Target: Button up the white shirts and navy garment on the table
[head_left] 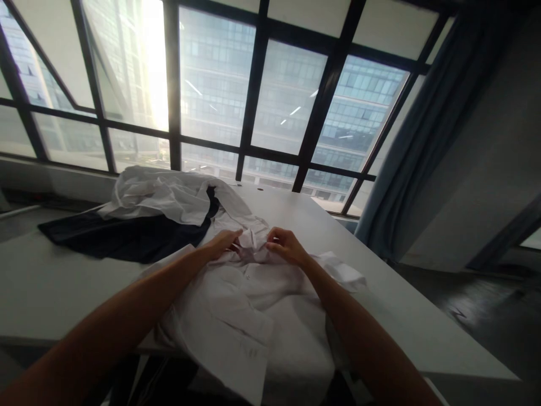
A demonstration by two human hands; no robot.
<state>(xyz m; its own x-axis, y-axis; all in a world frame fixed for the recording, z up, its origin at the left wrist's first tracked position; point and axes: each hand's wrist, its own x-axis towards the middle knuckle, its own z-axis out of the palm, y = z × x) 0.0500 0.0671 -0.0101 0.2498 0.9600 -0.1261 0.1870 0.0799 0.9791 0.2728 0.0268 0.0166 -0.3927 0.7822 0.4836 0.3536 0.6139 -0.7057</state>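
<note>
A white shirt (253, 304) lies spread and crumpled over the table's near edge, its lower part hanging down toward me. My left hand (225, 242) pinches the white cloth near the collar area. On the other side of the same folds, my right hand (286, 245) has thumb and fingertips closed on the cloth. Between both hands a bit of white fabric stands up. One sleeve of the shirt spreads out to the right, past my right wrist.
Behind my left hand lie a dark navy garment (122, 237) and a heap of white clothing (164, 194) on the white table (406, 316). Large black-framed windows (215, 79) stand beyond, with a blue curtain (406, 169) at the right.
</note>
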